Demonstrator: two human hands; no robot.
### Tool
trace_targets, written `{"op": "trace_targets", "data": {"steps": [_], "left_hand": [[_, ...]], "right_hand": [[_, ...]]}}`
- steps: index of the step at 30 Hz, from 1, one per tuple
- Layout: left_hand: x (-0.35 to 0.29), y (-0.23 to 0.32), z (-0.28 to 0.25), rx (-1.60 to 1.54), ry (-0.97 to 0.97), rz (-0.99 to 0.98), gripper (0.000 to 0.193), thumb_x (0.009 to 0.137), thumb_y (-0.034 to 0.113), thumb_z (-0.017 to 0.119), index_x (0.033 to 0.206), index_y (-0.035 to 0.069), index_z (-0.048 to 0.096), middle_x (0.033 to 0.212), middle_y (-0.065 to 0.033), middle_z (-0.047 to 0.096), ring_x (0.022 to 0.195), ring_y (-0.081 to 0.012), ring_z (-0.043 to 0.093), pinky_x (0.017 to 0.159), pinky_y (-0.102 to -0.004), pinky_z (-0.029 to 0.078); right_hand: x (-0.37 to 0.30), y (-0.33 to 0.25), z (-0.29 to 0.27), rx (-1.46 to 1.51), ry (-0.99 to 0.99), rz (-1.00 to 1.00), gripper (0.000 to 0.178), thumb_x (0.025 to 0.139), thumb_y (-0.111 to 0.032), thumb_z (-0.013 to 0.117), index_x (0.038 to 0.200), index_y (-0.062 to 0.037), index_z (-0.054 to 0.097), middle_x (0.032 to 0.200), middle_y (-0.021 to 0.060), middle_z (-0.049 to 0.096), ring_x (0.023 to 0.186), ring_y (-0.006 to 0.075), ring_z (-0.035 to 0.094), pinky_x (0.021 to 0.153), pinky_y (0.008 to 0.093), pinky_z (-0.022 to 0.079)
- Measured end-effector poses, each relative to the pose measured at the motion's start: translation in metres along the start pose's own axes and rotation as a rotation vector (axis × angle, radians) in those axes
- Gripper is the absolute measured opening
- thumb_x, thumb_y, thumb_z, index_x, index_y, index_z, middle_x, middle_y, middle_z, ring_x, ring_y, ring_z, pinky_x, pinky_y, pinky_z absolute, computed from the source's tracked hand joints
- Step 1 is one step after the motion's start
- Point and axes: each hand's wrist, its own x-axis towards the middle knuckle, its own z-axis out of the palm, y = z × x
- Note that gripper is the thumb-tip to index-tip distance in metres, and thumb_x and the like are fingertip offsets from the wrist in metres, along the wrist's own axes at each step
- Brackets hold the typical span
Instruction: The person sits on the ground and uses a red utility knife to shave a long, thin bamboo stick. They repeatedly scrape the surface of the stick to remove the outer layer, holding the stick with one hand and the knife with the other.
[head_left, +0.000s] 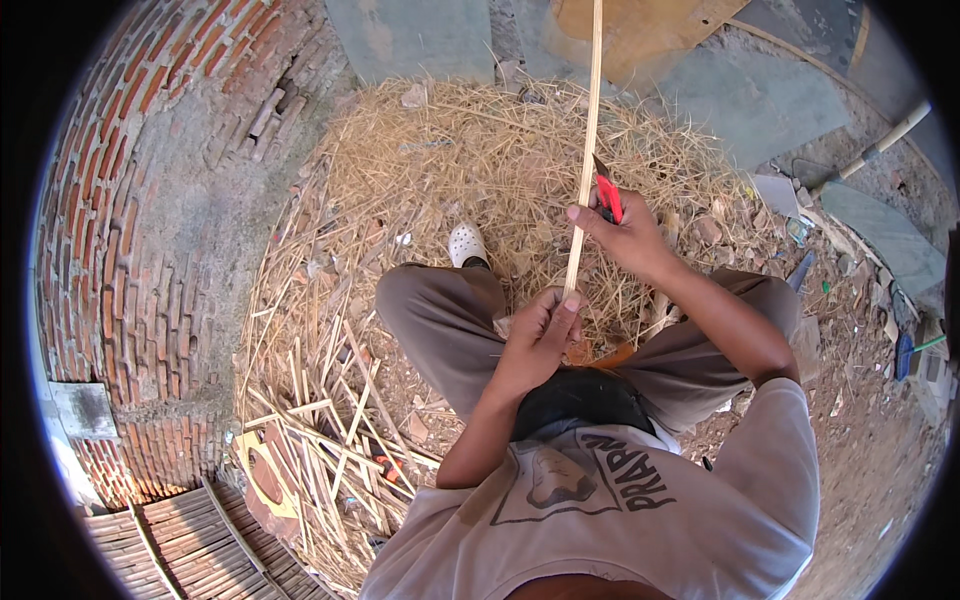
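Note:
A long, narrow bamboo strip (591,105) runs upward from my lap and out past the top edge. My left hand (545,328) grips its lower end, fingers wrapped round it and thumb on top. Higher up, my right hand (630,235) is closed on a red-handled knife (609,197) with a dark blade, partly hidden by the fingers. The blade lies against or very close to the strip's right side. My right thumb rests on the strip just below the knife.
Loose shavings (440,150) cover the ground in front of me. A pile of cut strips (340,430) lies to my left, near a brick wall (150,220) and a slatted bamboo panel (190,545). Flat grey sheets (750,105) lie at the far side. A pale pipe (885,140) is at the right.

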Motion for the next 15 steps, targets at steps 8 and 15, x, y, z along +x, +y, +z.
{"op": "trace_targets", "data": {"steps": [8, 15], "left_hand": [[0.006, 0.014, 0.005, -0.442, 0.024, -0.044, 0.028, 0.106, 0.030, 0.038, 0.090, 0.009, 0.045, 0.060, 0.0045, 0.031, 0.050, -0.0061, 0.028, 0.047, -0.0227, 0.027], [0.003, 0.038, 0.000, -0.553, -0.049, -0.029, 0.024, 0.106, 0.029, 0.038, 0.094, 0.009, 0.044, 0.059, 0.0044, 0.029, 0.048, -0.0064, 0.026, 0.046, -0.0231, 0.023]], "right_hand": [[-0.007, -0.013, -0.016, -0.774, -0.052, -0.349, 0.056, 0.083, -0.060, 0.065, 0.071, -0.0049, 0.064, 0.052, 0.0089, 0.056, 0.050, 0.0243, 0.061, 0.051, 0.0357, 0.047], [-0.019, -0.016, -0.012, -0.938, 0.010, -0.547, 0.068, 0.076, -0.074, 0.060, 0.061, -0.0086, 0.060, 0.046, 0.0106, 0.052, 0.043, 0.0303, 0.058, 0.044, 0.0401, 0.046]]}}
